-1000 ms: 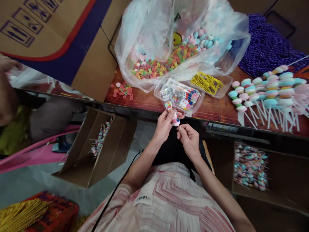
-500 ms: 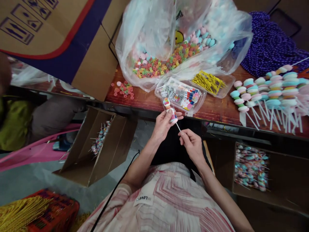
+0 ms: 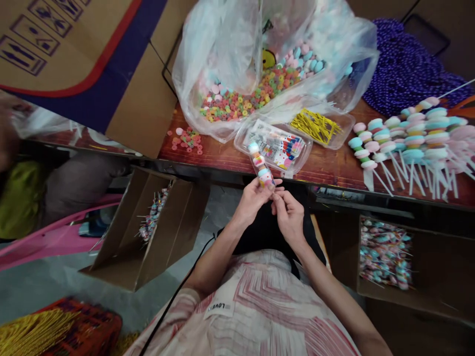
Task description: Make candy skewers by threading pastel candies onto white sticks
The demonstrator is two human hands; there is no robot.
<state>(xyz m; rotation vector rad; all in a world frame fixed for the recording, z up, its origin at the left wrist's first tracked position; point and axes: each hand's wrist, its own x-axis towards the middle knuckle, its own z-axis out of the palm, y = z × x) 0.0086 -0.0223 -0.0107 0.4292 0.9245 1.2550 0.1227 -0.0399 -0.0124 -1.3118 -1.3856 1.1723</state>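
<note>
A candy skewer (image 3: 260, 165), stacked with pastel sweets inside a printed clear wrapper, points away from me over the table edge. My left hand (image 3: 253, 200) is closed round its lower end, thumb on top. Just below, my right hand (image 3: 289, 212) pinches at the base of the wrapper, where the stick comes out; the fingers cover most of the stick. Beyond the skewer's tip lies a clear plastic tray (image 3: 241, 143) with printed wrapper bags (image 3: 276, 143) in it. Beside that, a second tray holds gold twist ties (image 3: 315, 124).
Bare candy skewers (image 3: 415, 133) lie at the table's right, near purple cord (image 3: 401, 64). A big plastic bag (image 3: 189, 59) holds loose sweets. Cardboard boxes with wrapped skewers stand below, left (image 3: 174, 237) and right (image 3: 438, 262). Another person's hand (image 3: 9, 128) shows at far left.
My right hand has slid up the stick to the wrapper's base, close against my left hand. My left grip has shifted down towards the wrapper's lower end.
</note>
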